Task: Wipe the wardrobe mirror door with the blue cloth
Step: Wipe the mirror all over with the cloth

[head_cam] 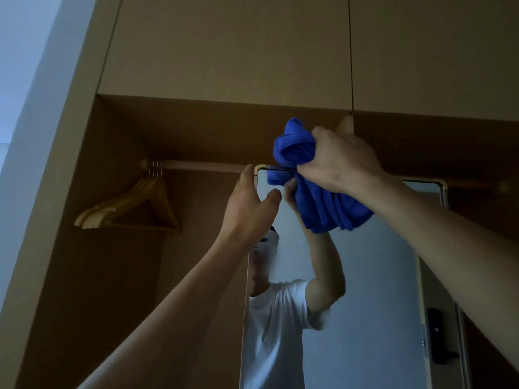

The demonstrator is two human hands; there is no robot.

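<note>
Blue cloth (pixel 298 148) fills grip of right hand (pixel 343 164).

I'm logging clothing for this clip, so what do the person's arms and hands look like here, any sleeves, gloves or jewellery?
Both forearms are bare to the frame edge: no sleeves, gloves, watch or bracelet show on the left hand or right hand. No rings are visible. The mirror reflection shows a white short-sleeved T-shirt, its sleeve ending above the elbow.
</note>
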